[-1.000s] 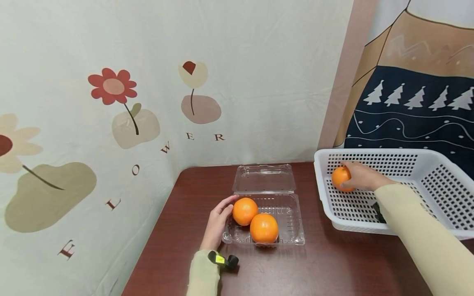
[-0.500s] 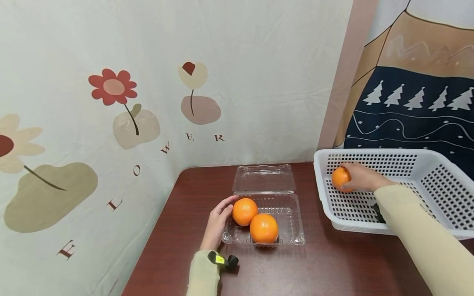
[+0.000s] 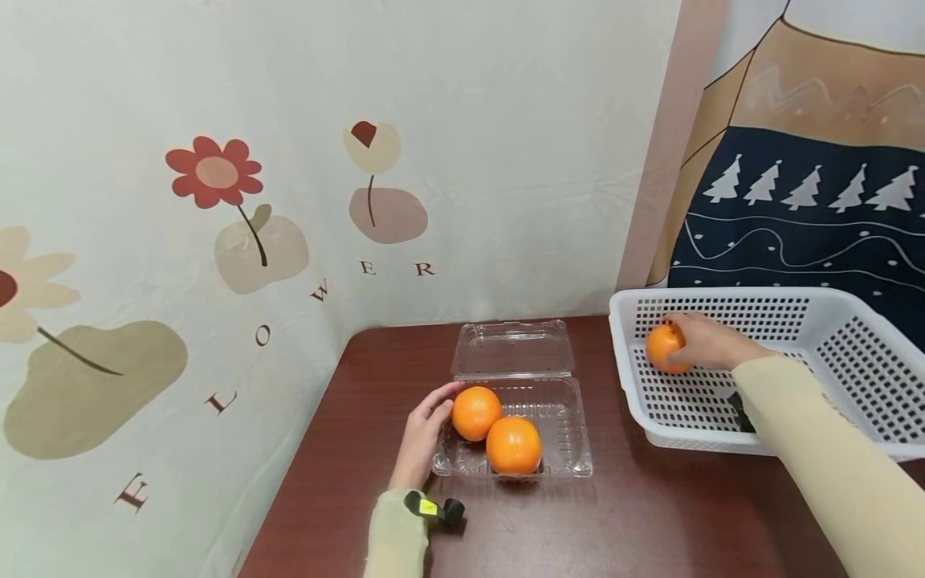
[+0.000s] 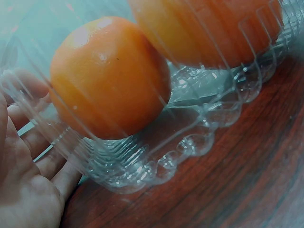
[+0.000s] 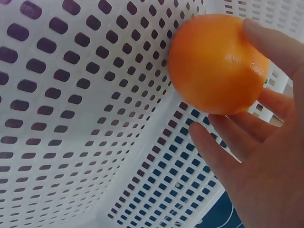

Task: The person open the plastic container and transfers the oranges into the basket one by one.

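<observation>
Right hand (image 3: 704, 341): curled round an orange (image 3: 666, 348), thumb on one side, fingers on the other, opened about as wide as the fruit. Right wrist view has one finger clear of the peel. That orange is inside the white basket (image 3: 701, 440), near its left wall; can't tell if it's on the basket floor or slightly raised.

Basket sits at the right part of the table (image 3: 535, 534), by the back edge. Perforated sides and floor.

Left hand (image 3: 425, 433): fingers extended, loosely spread, resting against the left wall of a clear plastic container (image 3: 560, 413). No fruit in it.

Container is near the table's back edge, closer to the back left corner than the basket is. Lid (image 3: 514, 351) folded open toward the back edge. Two oranges inside: rear orange (image 3: 477, 413) by the left wall, front orange (image 3: 514, 446) at the front wall, just beside it.

Black wrist strap (image 3: 433, 507) with yellow label over the left sleeve (image 3: 399, 534).
</observation>
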`<state>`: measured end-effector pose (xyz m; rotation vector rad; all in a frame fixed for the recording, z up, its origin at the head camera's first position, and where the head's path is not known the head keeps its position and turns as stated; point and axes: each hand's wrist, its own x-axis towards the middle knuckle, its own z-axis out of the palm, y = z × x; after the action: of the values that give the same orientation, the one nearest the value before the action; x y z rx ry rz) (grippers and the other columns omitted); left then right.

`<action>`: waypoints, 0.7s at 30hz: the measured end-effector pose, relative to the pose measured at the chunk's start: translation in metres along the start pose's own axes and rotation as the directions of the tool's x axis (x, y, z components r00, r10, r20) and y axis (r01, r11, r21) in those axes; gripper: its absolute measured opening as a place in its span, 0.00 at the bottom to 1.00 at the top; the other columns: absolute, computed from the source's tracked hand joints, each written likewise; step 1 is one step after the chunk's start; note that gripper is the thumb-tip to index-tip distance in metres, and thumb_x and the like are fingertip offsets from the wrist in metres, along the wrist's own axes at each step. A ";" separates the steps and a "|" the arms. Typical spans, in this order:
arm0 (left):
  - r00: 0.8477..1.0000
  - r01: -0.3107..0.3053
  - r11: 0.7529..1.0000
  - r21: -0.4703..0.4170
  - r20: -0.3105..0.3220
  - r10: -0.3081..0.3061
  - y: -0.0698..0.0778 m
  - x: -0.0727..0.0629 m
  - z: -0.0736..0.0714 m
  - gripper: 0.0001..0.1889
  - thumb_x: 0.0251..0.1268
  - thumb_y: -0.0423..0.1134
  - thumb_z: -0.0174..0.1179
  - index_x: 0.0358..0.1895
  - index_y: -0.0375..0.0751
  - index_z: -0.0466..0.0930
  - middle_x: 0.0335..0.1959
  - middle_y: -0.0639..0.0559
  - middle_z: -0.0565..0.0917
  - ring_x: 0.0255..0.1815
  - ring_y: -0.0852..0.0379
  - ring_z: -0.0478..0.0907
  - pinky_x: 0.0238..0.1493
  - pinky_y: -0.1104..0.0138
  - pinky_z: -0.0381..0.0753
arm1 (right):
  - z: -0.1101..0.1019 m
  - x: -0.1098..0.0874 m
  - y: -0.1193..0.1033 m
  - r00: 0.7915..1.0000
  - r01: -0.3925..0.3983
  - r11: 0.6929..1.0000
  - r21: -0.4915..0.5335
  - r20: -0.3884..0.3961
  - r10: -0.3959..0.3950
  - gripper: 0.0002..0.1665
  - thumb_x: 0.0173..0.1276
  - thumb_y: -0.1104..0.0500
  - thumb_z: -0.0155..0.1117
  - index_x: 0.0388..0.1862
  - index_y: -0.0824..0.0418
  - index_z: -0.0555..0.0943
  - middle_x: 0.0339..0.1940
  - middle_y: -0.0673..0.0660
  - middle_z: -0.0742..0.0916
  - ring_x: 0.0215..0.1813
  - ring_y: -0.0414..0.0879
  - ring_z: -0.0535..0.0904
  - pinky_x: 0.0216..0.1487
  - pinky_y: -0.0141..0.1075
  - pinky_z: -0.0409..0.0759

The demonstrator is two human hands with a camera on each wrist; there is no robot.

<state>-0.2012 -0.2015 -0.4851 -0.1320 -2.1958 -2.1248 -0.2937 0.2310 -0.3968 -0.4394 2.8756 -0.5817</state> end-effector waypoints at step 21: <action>0.999 0.030 0.999 0.012 0.033 -0.030 0.019 -0.007 0.002 0.16 0.67 0.40 0.47 0.56 0.45 0.73 0.55 0.54 0.74 0.58 0.59 0.68 0.60 0.65 0.63 | -0.021 -0.009 -0.009 0.998 0.041 0.997 -0.064 -0.035 -0.043 0.40 0.59 0.45 0.59 0.61 0.71 0.64 0.59 0.75 0.66 0.59 0.69 0.58 0.55 0.64 0.56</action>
<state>-0.1921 -0.1992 -0.4671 -0.1351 -2.2414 -2.1403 -0.2879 0.2335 -0.3730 -0.5049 2.9330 -0.5111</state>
